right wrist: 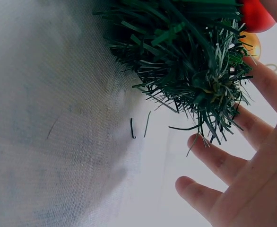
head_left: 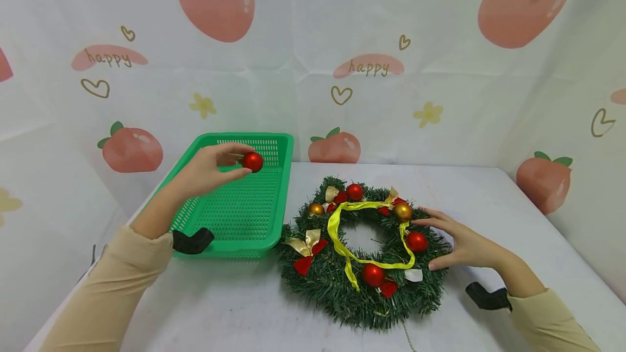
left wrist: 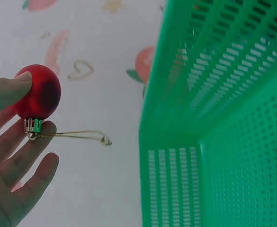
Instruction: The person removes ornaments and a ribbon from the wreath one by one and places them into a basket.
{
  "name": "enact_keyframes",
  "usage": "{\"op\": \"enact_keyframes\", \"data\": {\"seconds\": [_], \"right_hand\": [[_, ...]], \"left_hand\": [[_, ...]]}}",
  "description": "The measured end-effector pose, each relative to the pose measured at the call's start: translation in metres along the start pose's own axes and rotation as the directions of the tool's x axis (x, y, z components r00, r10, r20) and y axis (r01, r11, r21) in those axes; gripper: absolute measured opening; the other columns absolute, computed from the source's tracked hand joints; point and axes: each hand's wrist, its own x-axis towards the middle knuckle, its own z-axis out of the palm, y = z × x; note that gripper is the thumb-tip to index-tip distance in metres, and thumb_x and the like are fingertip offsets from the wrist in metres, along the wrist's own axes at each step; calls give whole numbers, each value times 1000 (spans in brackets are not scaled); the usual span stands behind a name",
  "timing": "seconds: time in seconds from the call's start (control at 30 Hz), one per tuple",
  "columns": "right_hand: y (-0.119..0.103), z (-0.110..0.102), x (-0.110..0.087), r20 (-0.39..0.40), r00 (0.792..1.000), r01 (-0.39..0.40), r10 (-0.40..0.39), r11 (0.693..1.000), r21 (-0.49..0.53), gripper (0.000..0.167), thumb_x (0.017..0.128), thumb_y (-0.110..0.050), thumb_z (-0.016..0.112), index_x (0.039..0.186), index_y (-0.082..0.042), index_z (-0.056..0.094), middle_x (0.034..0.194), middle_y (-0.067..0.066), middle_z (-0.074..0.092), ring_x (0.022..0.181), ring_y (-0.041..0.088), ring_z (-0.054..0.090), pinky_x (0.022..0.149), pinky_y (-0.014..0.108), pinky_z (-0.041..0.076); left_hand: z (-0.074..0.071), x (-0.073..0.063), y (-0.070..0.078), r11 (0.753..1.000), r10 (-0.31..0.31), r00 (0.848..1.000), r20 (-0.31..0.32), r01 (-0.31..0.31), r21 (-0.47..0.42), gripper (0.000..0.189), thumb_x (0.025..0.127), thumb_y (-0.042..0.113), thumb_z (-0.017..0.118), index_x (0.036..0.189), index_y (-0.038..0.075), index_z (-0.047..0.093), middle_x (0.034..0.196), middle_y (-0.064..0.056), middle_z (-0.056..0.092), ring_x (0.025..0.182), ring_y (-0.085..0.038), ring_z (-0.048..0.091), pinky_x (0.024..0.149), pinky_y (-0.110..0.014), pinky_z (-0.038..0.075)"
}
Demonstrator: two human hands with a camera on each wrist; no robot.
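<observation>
Between thumb and fingers my left hand [head_left: 211, 166] pinches a red Christmas bauble [head_left: 252, 162], held over the green basket [head_left: 288, 189]. In the left wrist view the bauble [left wrist: 40, 92] has a metal cap, and a gold hanging loop [left wrist: 82, 135] trails from it. A green wreath [head_left: 318, 292] lies on the table, dressed with red and gold baubles, bows and a yellow ribbon [head_left: 333, 227]. My right hand [head_left: 467, 243] rests at the wreath's right edge with fingers spread, fingertips right at the green bristles [right wrist: 200, 90] in the right wrist view.
The perforated basket stands to the left of the wreath, its rim close to the wreath's left side. A white table [head_left: 235, 308] carries both. Behind it hangs a white printed cloth [head_left: 293, 86]. Loose green needles [right wrist: 132, 127] lie near the wreath.
</observation>
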Motion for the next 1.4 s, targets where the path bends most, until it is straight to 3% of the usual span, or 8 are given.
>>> {"op": "enact_keyframes", "data": {"seconds": [0.37,0.53,0.73,0.93,1.23,1.4], "right_hand": [[0,0,0,0,1000,-7,7,1000,-8,74,66,-32,83,131,-17,52,144,28,29,127,-15,19,87,70,36],[-1,0,0,3,1000,-12,12,1000,-3,73,67,-32,83,131,-17,52,144,28,29,127,-14,20,87,70,36],[-2,0,-1,8,1000,-24,24,1000,0,73,67,-32,83,131,-18,51,145,28,29,129,-8,23,87,71,36],[-2,0,-1,8,999,-32,32,999,-6,73,67,-33,83,132,-18,51,145,27,29,131,2,27,87,70,36],[-1,0,0,4,1000,-9,9,1000,4,74,67,-32,83,132,-17,51,145,27,28,127,-17,17,86,71,36],[-1,0,0,1,1000,0,0,1000,2,74,67,-31,83,132,-16,51,144,28,29,125,-22,13,86,71,36]], "left_hand": [[-14,6,-33,994,-101,991,82,105,-38,41,92,18,60,129,2,50,130,-19,52,114,-41,58,93,-50,49],[-16,8,-47,991,-131,984,119,133,-7,43,94,18,57,131,-2,46,131,-22,47,119,-46,51,97,-53,45],[-18,8,-60,980,-200,967,155,197,36,45,94,21,57,132,-1,45,132,-25,50,123,-46,47,99,-56,42],[-17,5,-67,973,-231,950,211,225,52,43,93,20,58,129,-1,47,128,-25,54,119,-46,51,96,-54,45],[-16,3,-75,966,-257,937,235,248,68,43,93,20,57,129,-2,47,131,-29,50,120,-47,49,96,-54,45],[-17,1,-77,960,-279,927,250,262,100,46,93,23,57,130,-3,46,133,-33,47,121,-49,47,95,-55,44]]}}
